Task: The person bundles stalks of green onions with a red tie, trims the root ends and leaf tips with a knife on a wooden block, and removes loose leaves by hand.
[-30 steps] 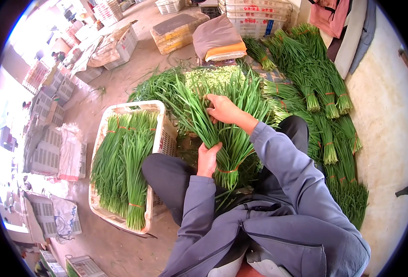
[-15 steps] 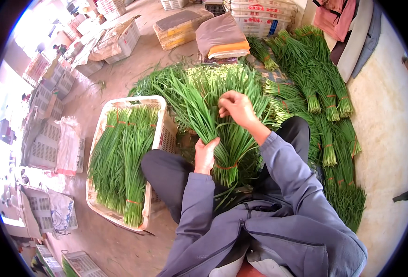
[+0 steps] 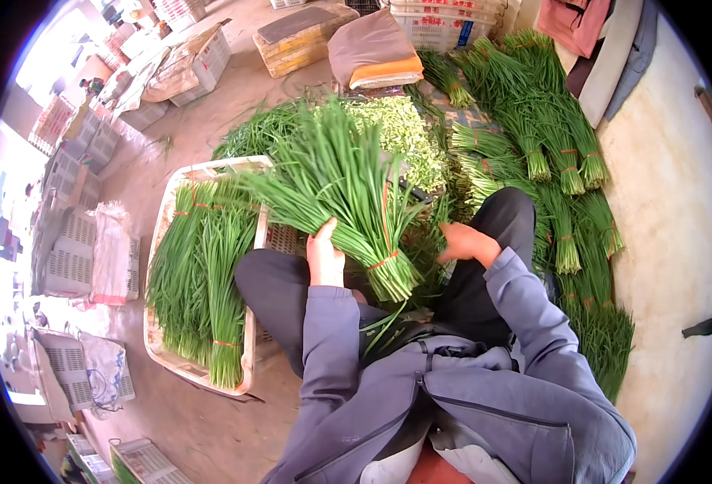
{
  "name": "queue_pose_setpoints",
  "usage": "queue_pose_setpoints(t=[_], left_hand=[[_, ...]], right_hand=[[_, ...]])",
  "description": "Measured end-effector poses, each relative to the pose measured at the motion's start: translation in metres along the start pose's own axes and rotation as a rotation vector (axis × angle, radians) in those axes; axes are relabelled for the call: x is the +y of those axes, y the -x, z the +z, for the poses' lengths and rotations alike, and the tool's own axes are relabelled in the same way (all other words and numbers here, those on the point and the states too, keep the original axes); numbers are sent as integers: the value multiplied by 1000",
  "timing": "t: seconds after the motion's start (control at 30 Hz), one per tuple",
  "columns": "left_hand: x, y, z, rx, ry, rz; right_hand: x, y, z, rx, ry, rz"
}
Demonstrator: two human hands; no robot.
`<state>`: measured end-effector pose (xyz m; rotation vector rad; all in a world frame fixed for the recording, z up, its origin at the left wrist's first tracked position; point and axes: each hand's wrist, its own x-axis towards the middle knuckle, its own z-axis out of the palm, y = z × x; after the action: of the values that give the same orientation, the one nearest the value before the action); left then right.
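Leaf bundle (image 3: 336, 181) is hanging tilted just right of the white crate (image 3: 249, 347), leaf tips overlapping its rim, orange band (image 3: 384, 260) circling the stems. Left hand (image 3: 324, 252): grip is clamping the bundle. Right hand (image 3: 467, 244): grip is hovering just beside it, fingers apart, nothing visible held. Crate is sitting on the dusty brown floor (image 3: 219, 423), holding more bundles. Pale cut stems (image 3: 408, 137) are lying beyond. Tied bunches (image 3: 562, 137) are lining the stained wall (image 3: 662, 210).
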<state>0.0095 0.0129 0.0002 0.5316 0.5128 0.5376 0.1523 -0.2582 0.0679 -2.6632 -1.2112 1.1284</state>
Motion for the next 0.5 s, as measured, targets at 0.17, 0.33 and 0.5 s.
queue_pose_setpoints(t=[0.17, 0.33, 0.5], left_hand=[[7, 3, 9, -121, 113, -155], [-6, 24, 38, -271, 95, -115], [-6, 22, 2, -233, -157, -49]], right_hand=[[-17, -44, 17, 76, -1017, -363], [-67, -53, 1, 239, -1328, -413], [-74, -61, 26, 377, -1184, -482]])
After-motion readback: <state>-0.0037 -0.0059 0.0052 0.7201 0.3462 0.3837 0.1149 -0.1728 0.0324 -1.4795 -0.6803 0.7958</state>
